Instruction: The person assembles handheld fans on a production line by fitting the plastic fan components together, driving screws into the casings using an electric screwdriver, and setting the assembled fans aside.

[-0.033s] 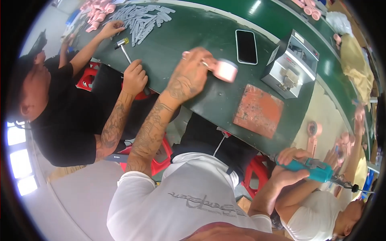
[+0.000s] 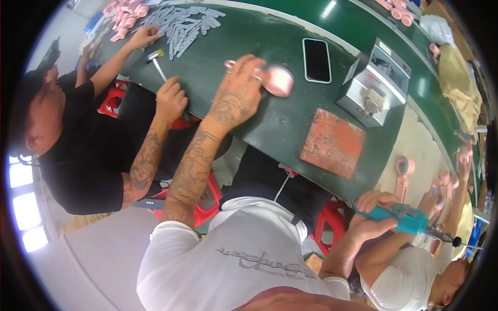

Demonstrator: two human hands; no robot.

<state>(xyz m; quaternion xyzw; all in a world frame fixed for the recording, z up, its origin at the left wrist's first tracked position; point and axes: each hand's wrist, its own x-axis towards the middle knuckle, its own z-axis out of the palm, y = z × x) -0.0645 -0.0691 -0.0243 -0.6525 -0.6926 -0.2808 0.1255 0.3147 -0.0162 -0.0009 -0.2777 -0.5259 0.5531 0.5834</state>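
Observation:
My left hand [image 2: 236,93] is closed around the handle of a pink handheld fan body [image 2: 279,81], above the green table. Its round head sticks out to the right of my fingers, somewhat smeared by motion. Off the table's front right edge, my right hand [image 2: 371,220] grips a teal electric screwdriver [image 2: 410,220]. The tool lies roughly level, with a cord and a coiled part at its right end. An orange-red worn square pad [image 2: 333,143] lies on the table between my hands.
A phone [image 2: 316,60] and a grey metal machine [image 2: 374,83] stand beyond the pad. At left, a co-worker in black holds a hammer [image 2: 158,63] beside grey strips [image 2: 187,30] and pink fan parts [image 2: 123,18]. Another person works at right near a pink fan [image 2: 403,176].
My left hand has shifted left with the pink fan body, whose head has turned a little. The co-worker's hammer has moved slightly left. My right hand stays almost in place.

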